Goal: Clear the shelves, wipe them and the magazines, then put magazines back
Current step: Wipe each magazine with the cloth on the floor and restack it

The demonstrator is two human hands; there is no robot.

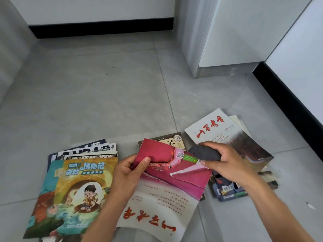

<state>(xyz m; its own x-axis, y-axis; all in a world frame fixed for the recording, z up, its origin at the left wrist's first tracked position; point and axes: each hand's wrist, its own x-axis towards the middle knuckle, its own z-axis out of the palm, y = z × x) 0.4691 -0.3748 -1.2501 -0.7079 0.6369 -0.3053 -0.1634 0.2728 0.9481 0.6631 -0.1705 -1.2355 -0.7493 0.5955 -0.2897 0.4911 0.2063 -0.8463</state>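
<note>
A magazine with a red and white cover [167, 186] is held just above the floor in the lower middle. My left hand [129, 170] pinches its far left corner, thumb on top. My right hand [225, 163] grips a dark grey cloth [204, 153] and holds it against the magazine's far right corner. To the left lies a fanned stack topped by a cartoon-cover magazine [73, 194]. To the right lies another pile topped by a white magazine with red script [215, 130]. A beige-cover magazine [173, 140] peeks out behind the held one.
Everything lies on a grey tiled floor [104, 95]. A white cabinet with a metallic side [209, 49] stands at the back right. Black skirting [286, 95] runs along the right wall and the back wall.
</note>
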